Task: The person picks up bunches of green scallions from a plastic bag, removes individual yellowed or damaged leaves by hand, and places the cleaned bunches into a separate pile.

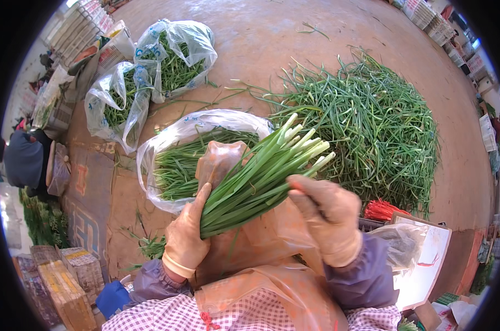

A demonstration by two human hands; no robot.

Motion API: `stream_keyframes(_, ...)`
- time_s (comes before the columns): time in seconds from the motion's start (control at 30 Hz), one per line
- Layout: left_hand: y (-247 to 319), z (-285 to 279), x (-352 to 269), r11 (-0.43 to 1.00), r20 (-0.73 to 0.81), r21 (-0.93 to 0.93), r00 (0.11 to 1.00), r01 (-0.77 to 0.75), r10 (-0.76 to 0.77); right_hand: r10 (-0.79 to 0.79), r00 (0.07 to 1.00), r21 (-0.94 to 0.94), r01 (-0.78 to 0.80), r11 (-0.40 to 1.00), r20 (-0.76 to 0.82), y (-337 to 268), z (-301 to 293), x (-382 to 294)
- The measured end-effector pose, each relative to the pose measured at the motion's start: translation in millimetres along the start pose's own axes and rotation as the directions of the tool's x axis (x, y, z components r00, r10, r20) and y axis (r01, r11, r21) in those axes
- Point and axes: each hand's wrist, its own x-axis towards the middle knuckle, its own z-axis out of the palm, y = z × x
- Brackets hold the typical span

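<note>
A bundle of long green leafy stalks with pale ends [250, 186], like garlic chives, lies slanted before me over a plastic apron. My left hand [188, 236], in a thin glove, grips its leafy lower end. My gloved right hand [330, 215] is beside the pale ends, fingers curled with the thumb and index finger together; whether they pinch a stalk is unclear. Behind the bundle, an open clear plastic bag [204, 118] holds more of the green stalks. To the right spreads a large loose heap of the greens [370, 124] on the floor.
Two clear bags of greens [179, 66] [117, 103] stand at the upper left. Red ties [382, 210] and a white board [424, 256] are right of me. Cardboard boxes [68, 289] stand lower left. A person in dark clothing [24, 159] is at the far left.
</note>
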Motion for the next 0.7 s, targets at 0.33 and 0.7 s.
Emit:
stream_keyframes(0.33, 5, -12, -10, 0.999, 0.143, 0.011, 0.989, -0.035, 0.033, 0.198, 0.947, 0.031, -0.212, 0.977, 0.252, -5, 41, 3)
stream_keyframes(0.7, -8, 7, -23, 0.99, 0.021, 0.125, 0.998, -0.065, 0.062, -0.458, 0.789, 0.912, -0.339, 0.232, 0.409, 69, -81, -13)
